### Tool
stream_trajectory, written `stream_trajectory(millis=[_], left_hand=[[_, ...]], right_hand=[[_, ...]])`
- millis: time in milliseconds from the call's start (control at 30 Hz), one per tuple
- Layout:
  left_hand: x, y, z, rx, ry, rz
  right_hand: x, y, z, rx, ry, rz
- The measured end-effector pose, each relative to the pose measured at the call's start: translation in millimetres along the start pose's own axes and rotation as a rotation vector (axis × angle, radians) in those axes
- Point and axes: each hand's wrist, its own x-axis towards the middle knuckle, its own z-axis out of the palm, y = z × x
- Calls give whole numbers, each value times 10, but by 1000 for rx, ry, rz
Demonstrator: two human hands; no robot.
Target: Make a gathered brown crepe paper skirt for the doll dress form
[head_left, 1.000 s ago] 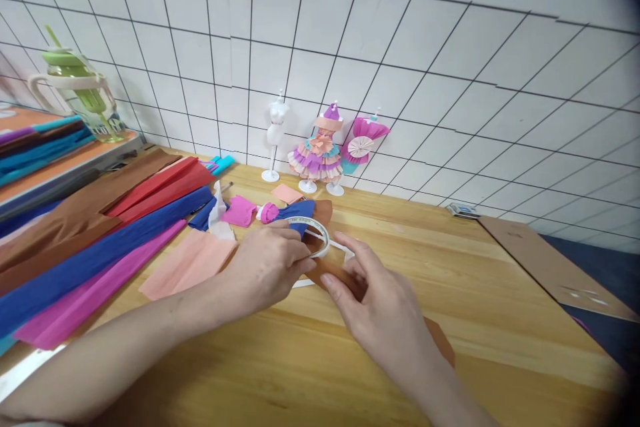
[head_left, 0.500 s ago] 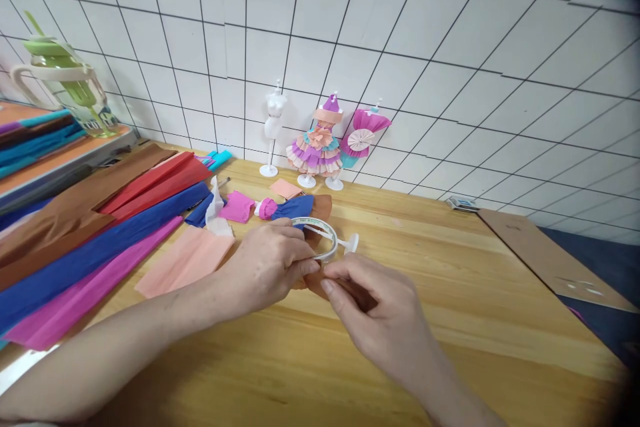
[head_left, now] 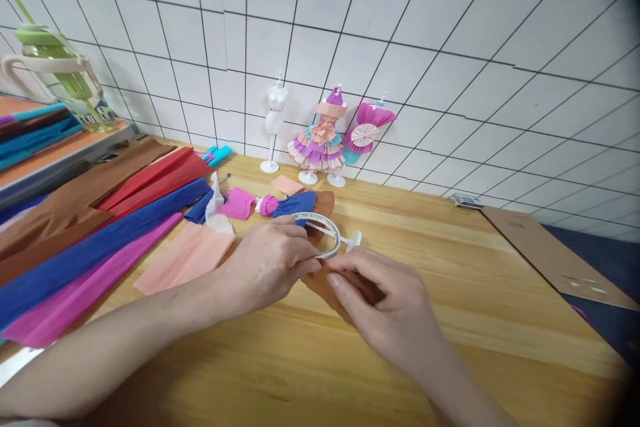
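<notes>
My left hand (head_left: 267, 260) and my right hand (head_left: 387, 303) meet over the wooden table (head_left: 450, 267), both pinching a piece of brown crepe paper (head_left: 325, 290) between their fingertips. A white roll of tape (head_left: 320, 233) stands on edge just behind the left fingers. Beyond it a small mannequin lies flat, dressed in blue paper (head_left: 295, 203), with its white round base (head_left: 354, 240) near my right fingers.
Long crepe paper sheets in brown (head_left: 75, 207), red (head_left: 150, 180), blue (head_left: 90, 250) and magenta (head_left: 70, 297) lie at the left, with a peach piece (head_left: 185, 257). Three mannequins stand by the tiled wall: a bare white one (head_left: 273, 123) and two dressed ones (head_left: 320, 140). A green cup (head_left: 55, 80) stands far left; cardboard (head_left: 545, 253) lies right.
My right hand slid in towards my left and closed its fingers on the brown paper, gathering it. The strip that stretched out under my right wrist has been bunched up.
</notes>
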Motion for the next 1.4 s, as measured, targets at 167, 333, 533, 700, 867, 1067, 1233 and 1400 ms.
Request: stream_trajectory(millis=[167, 333, 533, 700, 867, 1067, 1233, 1400], left_hand=[[-3, 9, -11, -17, -23, 12], [-9, 28, -18, 3, -24, 23], [-5, 31, 1, 2, 9, 39], [-7, 23, 15, 1, 44, 73], [-33, 27, 34, -13, 62, 76], [-32, -2, 22, -57, 23, 63], [14, -54, -25, -132, -26, 61], [59, -142, -51, -287, -98, -72]], right_hand=[[9, 37, 21, -44, 65, 88], [0, 35, 48, -35, 69, 129], [-2, 36, 45, -58, 81, 102], [-9, 49, 86, -52, 132, 135], [-5, 73, 133, 35, 146, 213], [72, 122, 158, 181, 140, 295], [102, 133, 27, 152, -36, 322], [90, 128, -161, -17, -272, 281]])
